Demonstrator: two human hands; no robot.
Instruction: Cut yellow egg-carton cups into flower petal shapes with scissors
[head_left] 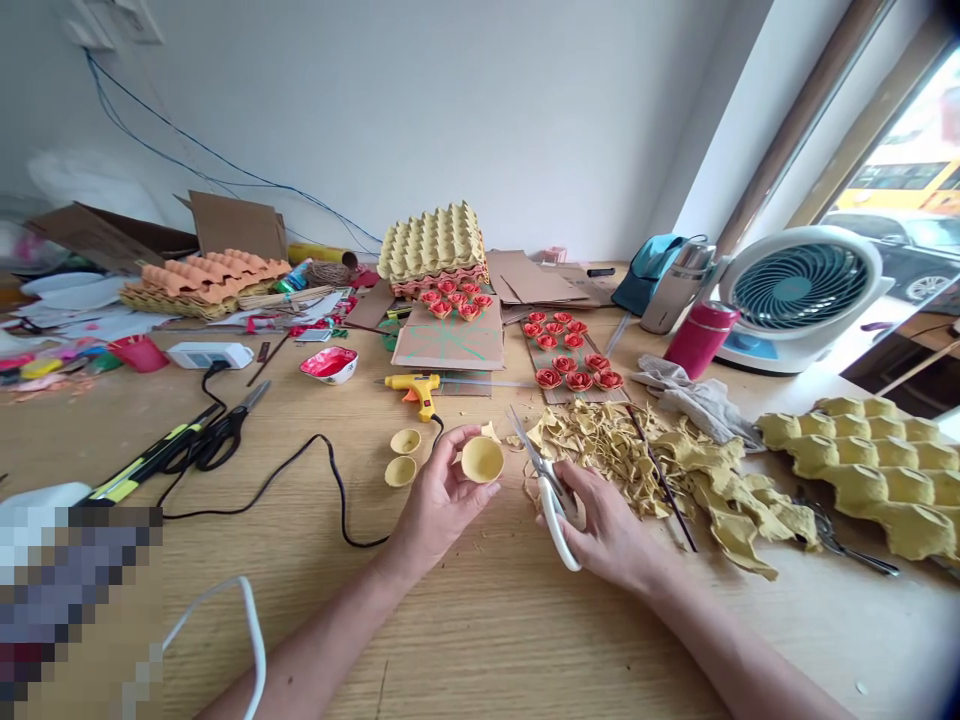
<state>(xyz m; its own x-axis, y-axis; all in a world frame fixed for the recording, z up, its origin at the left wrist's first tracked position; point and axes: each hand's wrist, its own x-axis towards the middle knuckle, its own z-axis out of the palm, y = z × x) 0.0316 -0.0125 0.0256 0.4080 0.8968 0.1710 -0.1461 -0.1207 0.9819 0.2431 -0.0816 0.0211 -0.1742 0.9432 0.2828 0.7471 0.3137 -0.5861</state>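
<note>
Between the thumb and fingers of my left hand (442, 490) is a small round yellow egg-carton cup (482, 460), its hollow side facing me. My right hand (604, 525) grips white-handled scissors (556, 500), whose blades are parted slightly and point up and away, apart from the cup. Left of my left hand, two more trimmed cups (401, 471) stand on the wooden table. Yellow carton scraps (600, 450) lie heaped just beyond my right hand. A yellow glue gun (416, 390) rests behind the cups.
Red paper-pulp roses (577, 380) sit on cardboard behind the scraps. At right are a yellow egg tray (870, 460), a fan (802, 300) and a pink bottle (701, 340). Black scissors (217, 440) and a black cord (300, 450) lie at left. Stacked egg trays (433, 245) stand behind.
</note>
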